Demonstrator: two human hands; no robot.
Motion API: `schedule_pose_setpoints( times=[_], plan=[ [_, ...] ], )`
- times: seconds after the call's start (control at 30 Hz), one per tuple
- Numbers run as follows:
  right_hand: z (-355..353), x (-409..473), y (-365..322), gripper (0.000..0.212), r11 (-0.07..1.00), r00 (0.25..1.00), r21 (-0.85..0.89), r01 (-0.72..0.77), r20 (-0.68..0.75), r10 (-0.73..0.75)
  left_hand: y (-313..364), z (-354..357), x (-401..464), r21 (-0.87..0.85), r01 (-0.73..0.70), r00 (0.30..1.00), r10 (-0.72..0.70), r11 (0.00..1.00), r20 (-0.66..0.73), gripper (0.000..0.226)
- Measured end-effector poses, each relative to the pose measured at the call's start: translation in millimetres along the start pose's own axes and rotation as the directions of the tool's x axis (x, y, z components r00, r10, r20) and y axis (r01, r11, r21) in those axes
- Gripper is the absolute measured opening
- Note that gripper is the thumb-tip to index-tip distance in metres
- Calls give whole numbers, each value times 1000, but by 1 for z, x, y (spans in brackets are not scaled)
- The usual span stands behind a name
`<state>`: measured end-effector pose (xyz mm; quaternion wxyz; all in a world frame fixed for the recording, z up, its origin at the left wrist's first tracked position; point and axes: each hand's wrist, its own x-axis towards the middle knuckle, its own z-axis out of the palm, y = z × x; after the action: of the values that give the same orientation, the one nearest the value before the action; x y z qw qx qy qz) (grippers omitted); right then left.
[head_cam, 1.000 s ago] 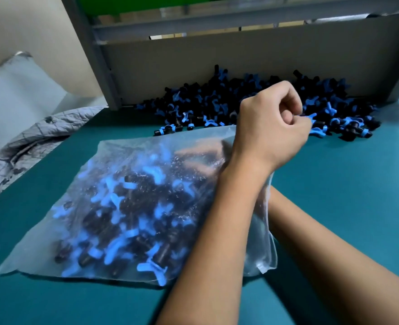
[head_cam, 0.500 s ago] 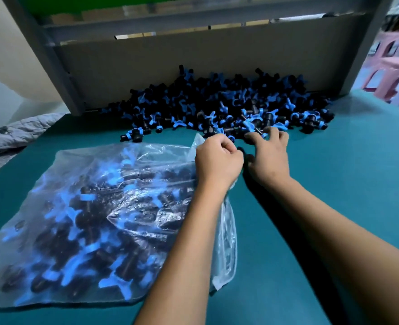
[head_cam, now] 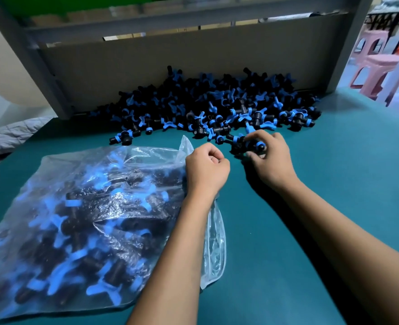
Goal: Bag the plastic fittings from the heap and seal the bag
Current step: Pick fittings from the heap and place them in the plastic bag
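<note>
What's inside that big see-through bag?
The clear plastic bag holds many black-and-blue plastic fittings. The crinkly film blurs them, and those underneath are hidden.

Body in frame: two forearms and hands only, entering from the bottom edge. Left hand (head_cam: 206, 166) sits mid-frame, right hand (head_cam: 270, 160) just right of it. Both arms bare from the lower edge up to the wrists: no sleeves or cuffs visible. No gloves. No watch, bracelet, or wristband at either wrist. No rings on the fingers that show. Knuckles and backs of both hands face the camera; fingernails mostly hidden. Nothing above the forearms is in view.
</note>
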<state>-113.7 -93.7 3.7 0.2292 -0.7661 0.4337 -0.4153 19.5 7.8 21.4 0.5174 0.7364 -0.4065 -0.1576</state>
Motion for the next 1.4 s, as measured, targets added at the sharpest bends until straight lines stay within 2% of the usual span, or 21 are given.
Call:
schedule_pose_setpoints(
  times=[0.07,0.13,0.23,0.33,0.4,0.5,0.67,0.83,0.93,1.1,1.2,1.27,1.4],
  plan=[
    [-5,-6,2,27,984,989,144,-101,-97,116,0,1,1,-44,-3,1000,4,999,18,14],
    [-12,-12,3,28,929,969,328,-171,-113,218,-1,3,1,-124,29,998,-22,992,52,13],
    [-20,-22,3,30,819,979,557,-136,-49,196,-4,5,1,-208,56,991,-29,977,127,16],
    [-22,-27,3,37,712,989,689,-133,46,140,-5,7,0,-222,40,985,0,974,174,37],
    [-22,-27,3,46,679,980,707,-197,129,149,-6,6,-1,-206,-3,982,41,979,183,41],
    [-21,-25,3,48,681,971,692,-239,164,174,-7,5,-1,-209,-23,985,59,978,164,26],
    [-21,-26,2,27,705,980,681,-200,147,136,-6,2,-1,-319,48,988,2,947,155,16],
    [-21,-28,-1,18,691,969,680,-244,207,138,-5,4,-1,-446,55,987,18,894,157,6],
    [-19,-30,-3,14,719,964,648,-253,228,134,-6,6,0,-442,65,988,3,894,152,5],
    [-18,-30,-2,12,760,978,618,-202,165,125,-8,4,1,-484,112,980,-15,868,200,1],
    [-19,-28,0,9,754,975,619,-217,179,133,-8,5,-1,-441,91,979,1,893,203,12],
    [-20,-27,2,9,728,971,642,-240,175,165,-8,6,-1,-456,106,983,-24,884,182,11],
    [-21,-23,8,11,550,942,778,-305,163,292,-9,4,4,-517,171,983,-111,839,146,7]
  ],
)
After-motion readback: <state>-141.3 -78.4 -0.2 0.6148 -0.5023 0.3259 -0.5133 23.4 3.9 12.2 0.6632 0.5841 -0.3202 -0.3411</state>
